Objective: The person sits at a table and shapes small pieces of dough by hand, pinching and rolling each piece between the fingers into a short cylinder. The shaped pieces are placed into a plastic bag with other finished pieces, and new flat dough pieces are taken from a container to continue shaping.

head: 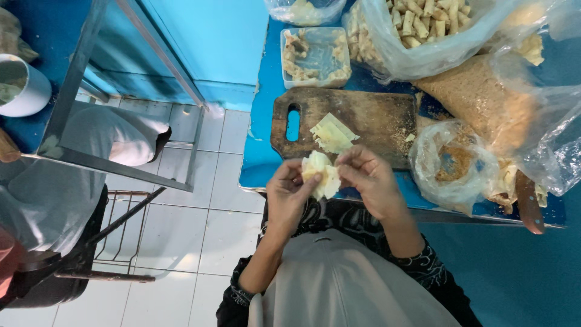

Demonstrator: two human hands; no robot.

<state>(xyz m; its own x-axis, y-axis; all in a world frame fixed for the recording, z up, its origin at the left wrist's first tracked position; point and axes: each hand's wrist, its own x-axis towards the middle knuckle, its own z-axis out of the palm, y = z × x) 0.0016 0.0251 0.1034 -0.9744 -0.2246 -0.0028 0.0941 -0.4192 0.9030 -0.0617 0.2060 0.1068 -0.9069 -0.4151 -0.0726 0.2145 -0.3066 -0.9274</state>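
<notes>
Pale thin wrapper (321, 175) pinched between left hand (287, 197) and right hand (370, 181), above edge of blue surface (260, 160), near wooden board (357, 121) with spare sheets (331, 134). Folding step, seemingly; next likely needs tight rolling, gentle pressure.

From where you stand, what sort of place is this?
Probably a small food-preparation spot. Both hands, left hand and right hand, hold a pale wrapper above a wooden cutting board on a blue table. A clear bag of rolled snacks lies beyond.
</notes>
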